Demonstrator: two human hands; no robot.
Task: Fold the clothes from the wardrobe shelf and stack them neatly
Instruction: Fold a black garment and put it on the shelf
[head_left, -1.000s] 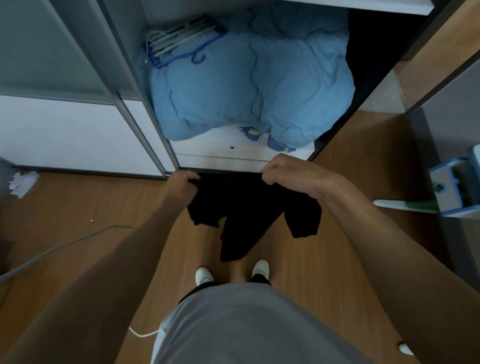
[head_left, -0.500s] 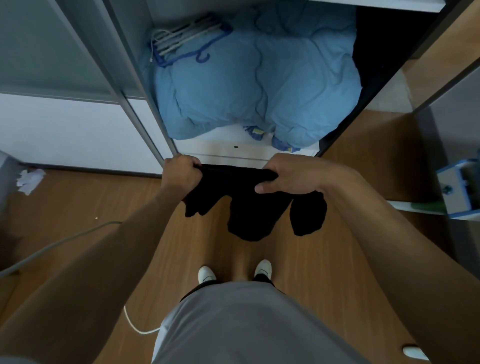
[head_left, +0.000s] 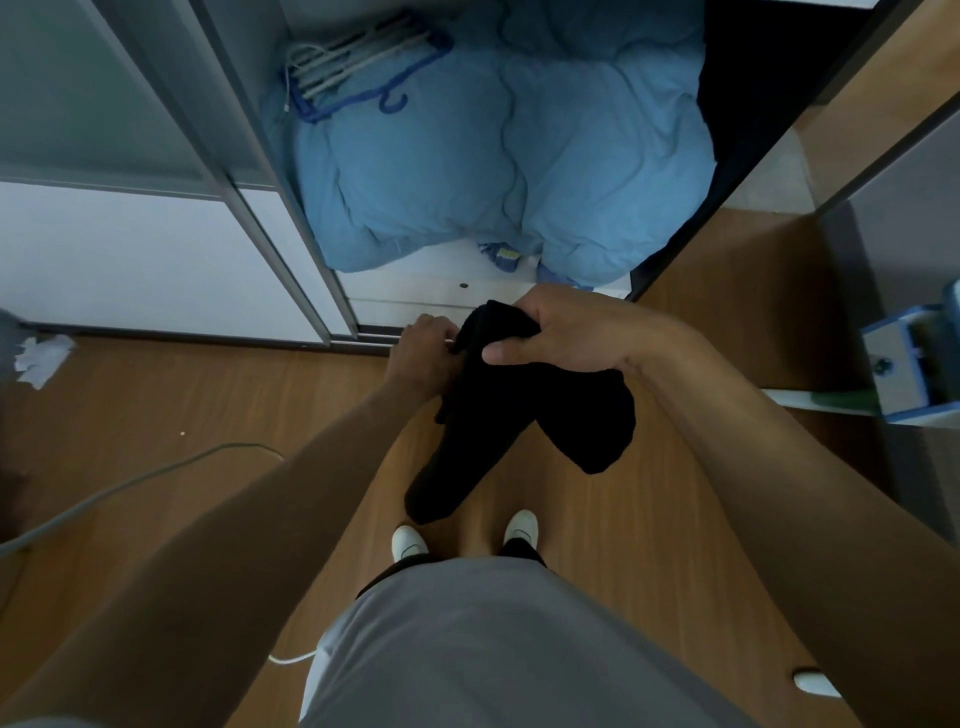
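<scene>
Two bare hands were close together just in front of the open white wardrobe (head_left: 415, 291). The left hand (head_left: 422, 353) gripped one edge of a bunched black cloth garment (head_left: 519, 415), and the right hand (head_left: 566, 338) clenched its top fold. The garment hung before the wardrobe, which held a puffy light-blue quilt (head_left: 493, 171).

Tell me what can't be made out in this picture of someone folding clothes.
Head view:
Black garment: too dark and bunched to tell what kind of clothing it is.
Left hand: fingertips hidden where it grips the cloth.
Wardrobe's right side: deep shadow hides any contents.
Blue-and-white box: cut off by the right edge.
</scene>
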